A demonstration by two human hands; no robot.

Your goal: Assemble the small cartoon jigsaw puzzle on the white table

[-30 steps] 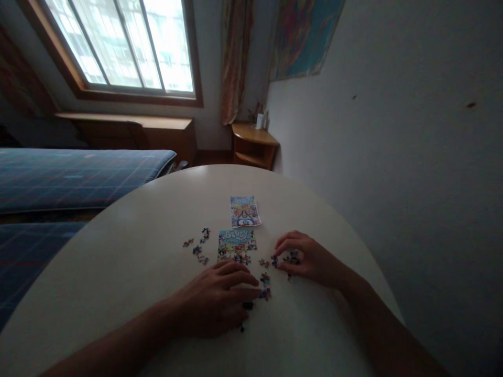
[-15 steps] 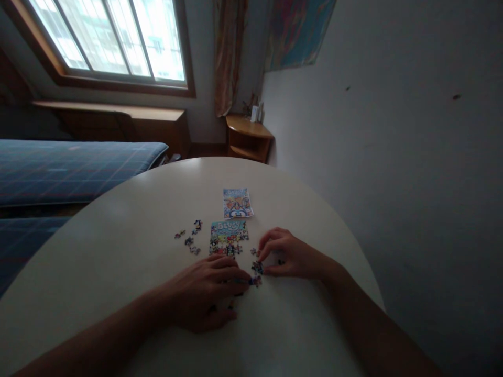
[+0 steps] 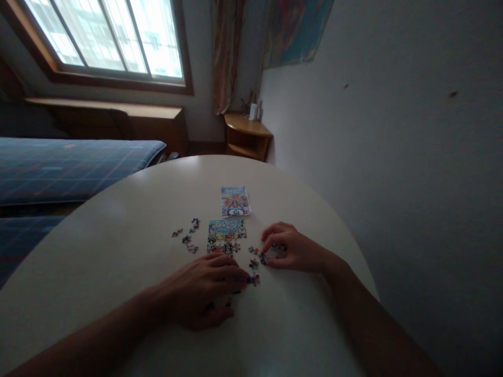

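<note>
A partly joined jigsaw puzzle [image 3: 227,229] with a teal top edge and white lettering lies on the white round table. My left hand [image 3: 212,285] rests palm down just below it, fingers stretched over puzzle pieces that it partly hides. By its fingertips is a loose purplish piece [image 3: 255,280]. To the right, my right hand [image 3: 288,248] pinches a small dark puzzle piece [image 3: 263,258] between thumb and fingers, close to the tabletop. Another loose piece [image 3: 253,264] lies between the two hands. A few more pieces show partly behind my right fingers.
Beyond the puzzle lies a printed picture sheet [image 3: 235,201]. Several loose pieces [image 3: 192,239] are scattered left of the puzzle. The white table [image 3: 157,209] has a curved edge; a plaid mattress [image 3: 70,170] is at its left and a wall [image 3: 393,173] at its right.
My right hand has shifted slightly right and up, from the piece between the hands to a small dark one beside it. The left hand stays over its pieces; the view has tilted slightly.
</note>
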